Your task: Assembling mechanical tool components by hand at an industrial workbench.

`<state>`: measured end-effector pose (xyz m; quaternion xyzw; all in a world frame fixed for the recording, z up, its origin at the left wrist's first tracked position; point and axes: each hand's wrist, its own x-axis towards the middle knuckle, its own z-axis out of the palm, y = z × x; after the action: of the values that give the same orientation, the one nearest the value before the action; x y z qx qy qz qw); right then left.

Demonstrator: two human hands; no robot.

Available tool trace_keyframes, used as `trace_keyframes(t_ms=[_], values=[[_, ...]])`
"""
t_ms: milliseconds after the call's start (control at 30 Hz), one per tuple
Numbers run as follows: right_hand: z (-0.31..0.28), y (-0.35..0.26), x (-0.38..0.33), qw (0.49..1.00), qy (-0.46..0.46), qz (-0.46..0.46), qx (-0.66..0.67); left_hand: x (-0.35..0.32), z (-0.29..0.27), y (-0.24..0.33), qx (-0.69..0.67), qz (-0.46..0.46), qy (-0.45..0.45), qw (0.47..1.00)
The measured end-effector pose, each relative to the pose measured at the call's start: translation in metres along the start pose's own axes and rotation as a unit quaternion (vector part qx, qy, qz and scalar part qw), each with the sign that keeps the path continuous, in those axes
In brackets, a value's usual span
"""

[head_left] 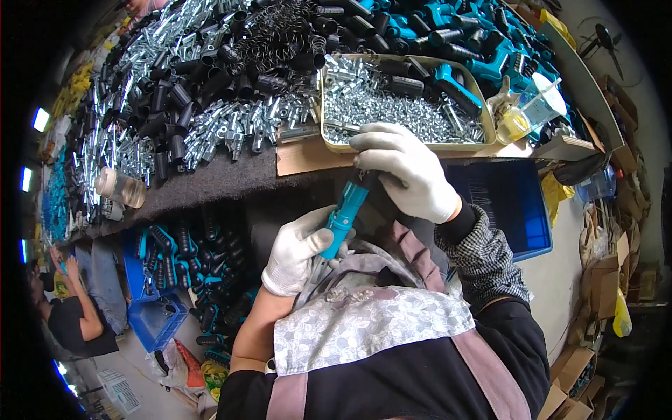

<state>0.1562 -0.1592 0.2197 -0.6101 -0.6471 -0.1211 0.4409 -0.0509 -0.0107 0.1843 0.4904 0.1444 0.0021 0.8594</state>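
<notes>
A teal tool housing [341, 218] with a black upper end is held slanting upward in front of my apron. My left hand [297, 253], in a white glove, is closed round its lower part, thumb across the front. Over the black end is my gloved right hand [409, 168], its fingers curled and drawn together; a small dark or metal bit shows at the fingertips, too small to name. Just beyond, a shallow tray [448, 147] on the bench edge holds many small metal parts, black sleeves and a teal handle piece.
Heaped on the bench are metal pins [241, 126], black sleeves [178, 105], coil springs [280, 35] and teal housings [493, 63]. A plastic cup [542, 101] and a bottle [120, 187] stand near its edge. Blue crates [539, 241] sit below; another person [77, 301] is at left.
</notes>
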Motion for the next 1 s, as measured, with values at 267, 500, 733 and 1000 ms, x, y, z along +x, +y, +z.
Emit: trace_keyframes(t_ms=[267,500,733,1000], values=[[0.026,-0.026,-0.025,0.987,-0.008,0.021,0.160,0.010,0.009,-0.013,-0.110,-0.002,-0.007,0.994],[0.025,-0.046,-0.023,0.969,0.044,0.019,0.241,0.014,0.010,-0.026,0.250,0.168,0.040,0.953],[-0.051,0.016,-0.012,0.982,0.125,0.133,-0.040,0.012,0.021,-0.022,0.318,0.172,0.037,0.932],[-0.071,0.133,-0.019,0.906,-0.025,0.258,-0.334,0.012,0.021,-0.026,0.356,0.163,0.031,0.920]])
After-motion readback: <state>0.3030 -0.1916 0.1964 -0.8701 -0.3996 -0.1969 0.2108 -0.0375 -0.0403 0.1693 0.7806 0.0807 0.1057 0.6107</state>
